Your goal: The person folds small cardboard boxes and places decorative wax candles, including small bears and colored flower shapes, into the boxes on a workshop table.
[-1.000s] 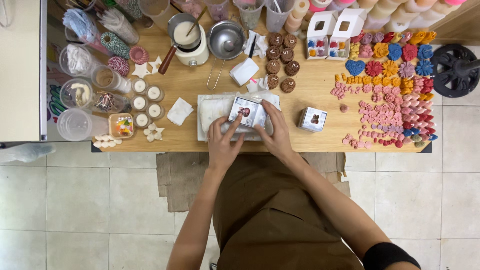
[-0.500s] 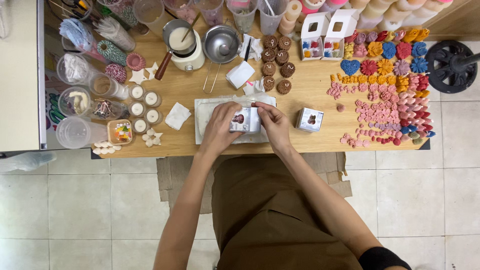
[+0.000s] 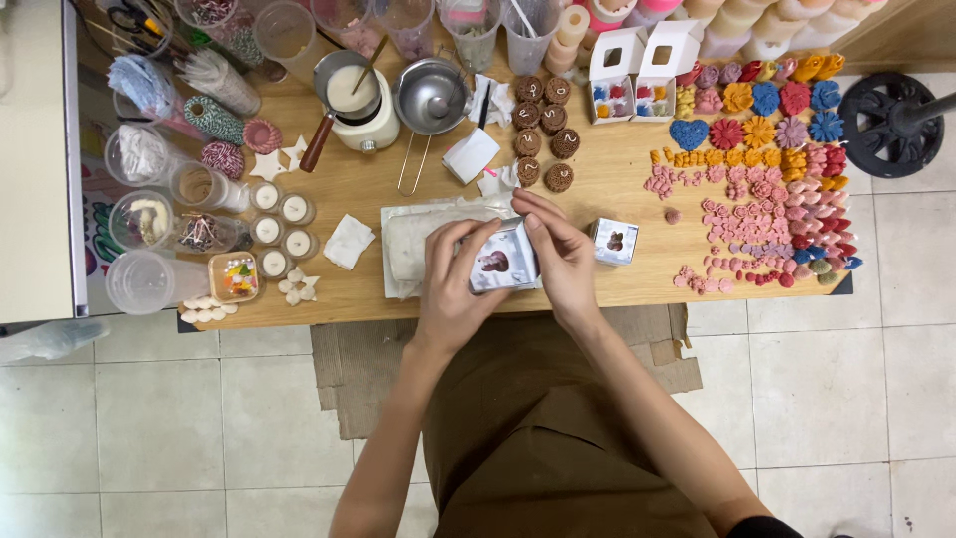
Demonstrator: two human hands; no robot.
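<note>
Both my hands hold a small white gift box (image 3: 503,262) with a clear window that shows a brown piece inside. My left hand (image 3: 453,289) grips its left side and my right hand (image 3: 558,254) wraps its right side and top. The box hovers above the front edge of a wooden table (image 3: 617,179), over a white cloth mat (image 3: 413,239). Another closed white window box (image 3: 613,241) sits just right of my right hand.
Several brown round pieces (image 3: 543,120) lie behind the mat. Two open white boxes (image 3: 642,75) stand at the back. Many coloured flower-shaped pieces (image 3: 767,169) cover the table's right. A melting pot (image 3: 358,95), metal bowl (image 3: 430,97), small white candles (image 3: 279,219) and plastic cups (image 3: 149,279) fill the left.
My hands have brought the box closer to me and closed around it; the left hand shifted from the mat's top onto the box's left side.
</note>
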